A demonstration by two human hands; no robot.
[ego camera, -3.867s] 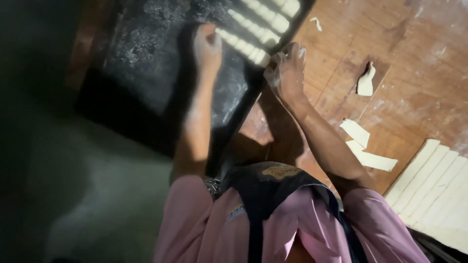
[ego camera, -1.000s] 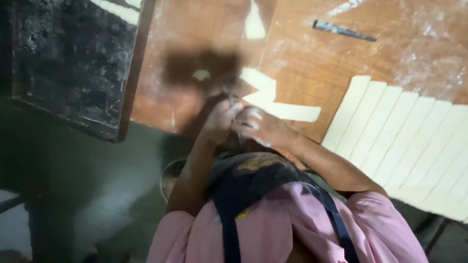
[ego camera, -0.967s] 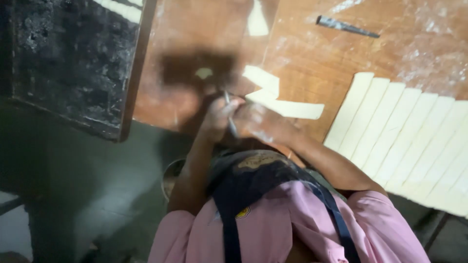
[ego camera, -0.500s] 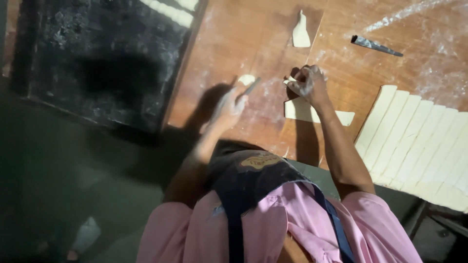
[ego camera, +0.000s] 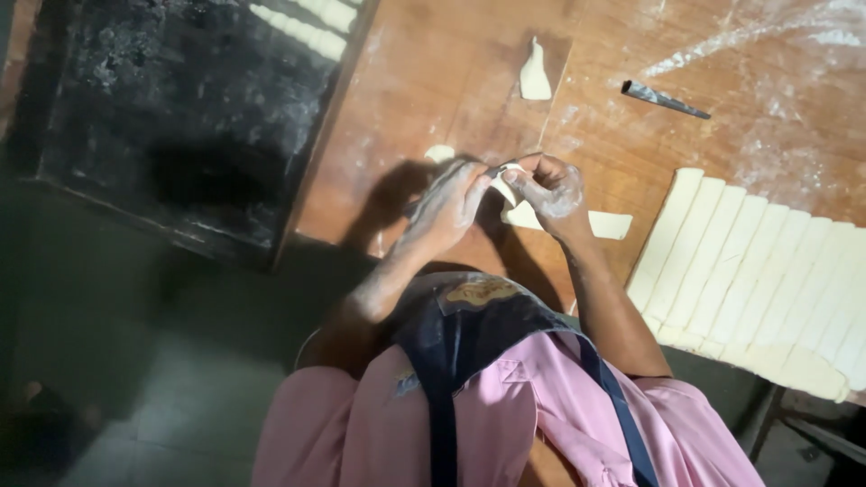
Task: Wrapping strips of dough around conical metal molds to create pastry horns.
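Left hand: the flour-dusted left hand (ego camera: 448, 206) is curled, its fingertips pinching one end of a small pale strip of dough (ego camera: 505, 183) held just above the worktop.
Right hand: the floury right hand (ego camera: 552, 191) is closed on the other end of the same strip, fingers bent round it; the two hands almost touch.
Dough in hand: the strip sits between both hands, partly hidden by the fingers, so its full shape cannot be told.
Under the right hand: flat pale cut dough pieces (ego camera: 606, 224) lie on the brown wooden worktop (ego camera: 424, 81), just beside the right wrist.
Beyond the left hand: a small pale dough scrap (ego camera: 439, 152) lies close to the fingertips.
Further ahead of the hands: a tapered pale dough piece (ego camera: 534, 74) lies flat, well apart from them.
Ahead and to the right of the right hand: a slim dark metal cone (ego camera: 664, 98) lies on its side among flour streaks.
Right of the right arm: a sheet of pale dough cut into long parallel strips (ego camera: 767, 271) lies flat.
Left of the left hand: a dark, flour-speckled baking tray (ego camera: 171, 117) carries a row of pale dough strips (ego camera: 307, 22) at its far end.
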